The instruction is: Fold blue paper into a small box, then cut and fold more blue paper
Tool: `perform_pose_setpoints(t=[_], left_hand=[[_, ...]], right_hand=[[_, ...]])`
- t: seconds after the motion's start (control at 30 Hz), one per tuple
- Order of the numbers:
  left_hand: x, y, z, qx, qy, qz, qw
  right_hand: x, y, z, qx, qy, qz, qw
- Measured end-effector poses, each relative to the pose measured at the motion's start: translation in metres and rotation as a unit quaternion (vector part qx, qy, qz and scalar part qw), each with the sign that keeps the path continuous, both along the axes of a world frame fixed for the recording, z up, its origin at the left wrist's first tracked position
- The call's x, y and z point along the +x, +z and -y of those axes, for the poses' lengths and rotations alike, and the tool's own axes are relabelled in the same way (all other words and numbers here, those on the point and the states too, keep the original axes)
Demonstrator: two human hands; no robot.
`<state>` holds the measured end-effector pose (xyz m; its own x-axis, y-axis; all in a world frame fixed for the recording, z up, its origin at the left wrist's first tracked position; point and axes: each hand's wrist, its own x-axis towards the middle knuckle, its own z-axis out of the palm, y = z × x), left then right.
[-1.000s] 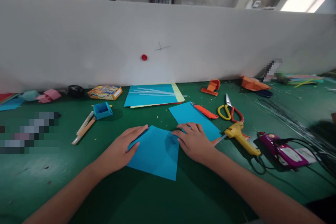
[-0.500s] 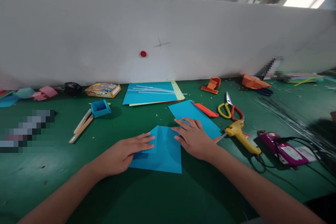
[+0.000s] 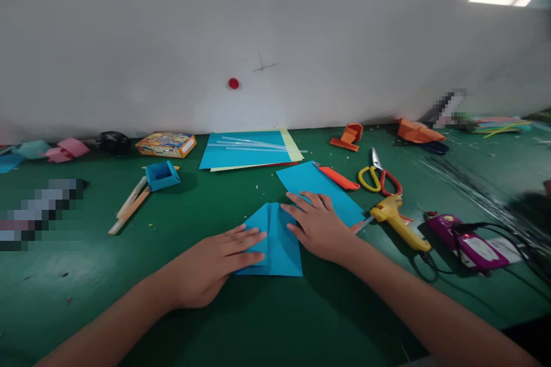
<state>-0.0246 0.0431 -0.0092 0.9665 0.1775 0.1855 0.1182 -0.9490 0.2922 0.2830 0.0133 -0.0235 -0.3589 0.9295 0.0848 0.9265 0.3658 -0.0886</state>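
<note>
A sheet of blue paper [image 3: 284, 246] lies on the green table in front of me, its left side folded over toward the middle. My left hand [image 3: 219, 261] rests flat on the folded flap, fingers stretched out to the right. On the sheet's upper right edge lie the fingertips of my right hand [image 3: 316, 223], spread apart. Behind and partly under that hand is another blue sheet [image 3: 301, 176], with an orange utility knife [image 3: 338, 177] on top of it.
Scissors [image 3: 376, 175], a yellow glue gun [image 3: 398, 222] and a purple power strip [image 3: 469, 243] lie to the right. A paper stack [image 3: 245, 155] with clear sticks stands behind. At left are a small blue paper box [image 3: 162, 176] and a patterned carton [image 3: 166, 144].
My left hand has moved right, carrying the paper's left side further over so the fold now lies nearer the middle. My right hand has stayed nearly in place.
</note>
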Motion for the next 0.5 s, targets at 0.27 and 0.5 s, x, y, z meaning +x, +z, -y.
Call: perform_pose_setpoints(t=[0.27, 0.5], left_hand=[[-0.001, -0.007, -0.001, -0.018, -0.016, -0.013, 1.0], [-0.001, 0.0, -0.001, -0.011, 0.01, -0.033, 0.999]], right_hand=[[-0.01, 0.009, 0.01, -0.056, 0.156, -0.068, 0.984], [-0.018, -0.002, 0.012, -0.104, 0.198, -0.071, 0.972]])
